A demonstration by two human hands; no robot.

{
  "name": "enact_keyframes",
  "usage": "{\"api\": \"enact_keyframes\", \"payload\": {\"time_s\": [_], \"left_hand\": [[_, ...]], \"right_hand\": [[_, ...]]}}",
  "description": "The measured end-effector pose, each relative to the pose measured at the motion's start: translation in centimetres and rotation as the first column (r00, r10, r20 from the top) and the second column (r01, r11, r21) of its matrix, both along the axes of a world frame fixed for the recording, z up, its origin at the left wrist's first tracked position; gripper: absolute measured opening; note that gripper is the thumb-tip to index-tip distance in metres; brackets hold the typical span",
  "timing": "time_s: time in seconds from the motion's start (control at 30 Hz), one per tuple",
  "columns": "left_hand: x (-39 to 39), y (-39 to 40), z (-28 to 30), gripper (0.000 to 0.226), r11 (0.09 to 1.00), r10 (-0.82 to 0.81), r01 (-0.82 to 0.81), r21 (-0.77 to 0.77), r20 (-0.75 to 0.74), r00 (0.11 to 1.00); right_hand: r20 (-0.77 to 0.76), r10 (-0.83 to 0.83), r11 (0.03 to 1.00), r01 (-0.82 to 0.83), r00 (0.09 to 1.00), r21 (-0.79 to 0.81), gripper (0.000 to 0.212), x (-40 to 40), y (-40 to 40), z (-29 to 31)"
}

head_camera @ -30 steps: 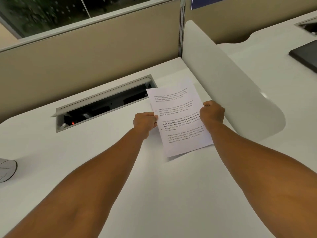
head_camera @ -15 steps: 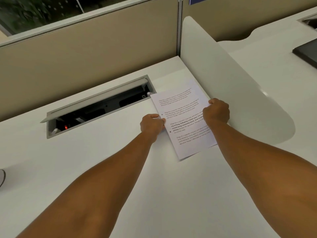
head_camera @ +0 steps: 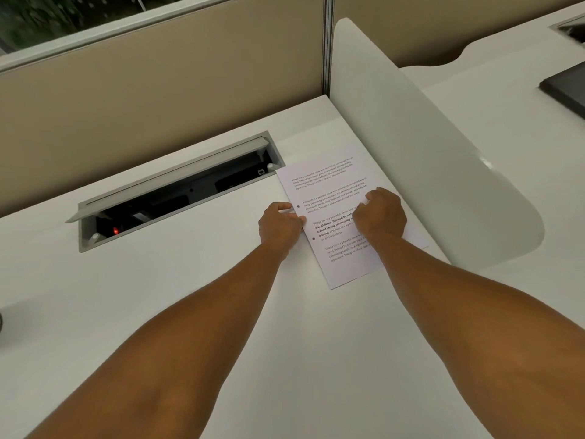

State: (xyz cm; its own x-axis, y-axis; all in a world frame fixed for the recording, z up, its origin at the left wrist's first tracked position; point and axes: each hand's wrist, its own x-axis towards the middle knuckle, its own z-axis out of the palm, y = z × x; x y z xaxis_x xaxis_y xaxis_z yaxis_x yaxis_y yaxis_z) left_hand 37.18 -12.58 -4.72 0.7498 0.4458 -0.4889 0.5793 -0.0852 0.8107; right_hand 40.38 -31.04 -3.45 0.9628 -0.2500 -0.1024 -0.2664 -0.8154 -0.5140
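A printed sheet of paper (head_camera: 329, 198) lies flat on the white desk (head_camera: 285, 343), just right of the open cable tray. My left hand (head_camera: 278, 226) sits at the sheet's left edge with its fingers curled and its thumb on the paper's margin, pinching it. My right hand (head_camera: 380, 215) lies on the right half of the sheet, knuckles up. Its curled fingers hold the page against the desk and cover part of the text.
An open cable tray (head_camera: 177, 198) with a raised grey lid and a red light inside is sunk into the desk at the left. A white curved divider panel (head_camera: 411, 153) stands close to the right of the paper. Beige partition walls (head_camera: 158, 77) close the back. A dark flat device (head_camera: 566, 87) lies on the neighbouring desk.
The sheet was held up off the desk and tilted. It has come down and now lies flat. My right hand has shifted from the sheet's right edge onto its top.
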Motion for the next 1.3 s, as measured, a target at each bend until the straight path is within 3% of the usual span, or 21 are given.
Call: {"api": "enact_keyframes", "payload": {"time_s": [0.33,0.57,0.73,0.97,1.3], "left_hand": [[0.6,-0.2,-0.6,0.038,0.999,-0.024,0.023,0.036,0.027,0.999],[0.3,-0.4,-0.3,0.036,0.944,-0.167,0.148,0.295,0.042,0.985],[-0.5,-0.6,-0.5,0.052,0.853,-0.319,0.256,0.455,0.068,0.945],[-0.8,-0.3,-1.3,0.069,0.69,-0.499,0.436,0.578,-0.057,0.865],[-0.8,0.0,-1.5,0.1,0.642,-0.555,0.509,0.573,-0.11,0.824]], "right_hand": [[-0.06,0.076,0.995,-0.08,0.995,-0.06,0.04,1.0,-0.5,-0.8],[-0.061,0.083,0.993,-0.088,0.995,-0.074,0.041,1.0,-0.4,-1.0],[-0.061,0.092,0.992,-0.097,0.994,-0.081,0.041,0.8,-0.5,-0.9],[-0.071,0.089,0.991,-0.096,0.993,-0.094,0.042,1.0,-0.5,-0.8],[-0.057,0.084,0.993,-0.089,0.995,-0.083,0.039,1.0,-0.5,-0.9]]}}
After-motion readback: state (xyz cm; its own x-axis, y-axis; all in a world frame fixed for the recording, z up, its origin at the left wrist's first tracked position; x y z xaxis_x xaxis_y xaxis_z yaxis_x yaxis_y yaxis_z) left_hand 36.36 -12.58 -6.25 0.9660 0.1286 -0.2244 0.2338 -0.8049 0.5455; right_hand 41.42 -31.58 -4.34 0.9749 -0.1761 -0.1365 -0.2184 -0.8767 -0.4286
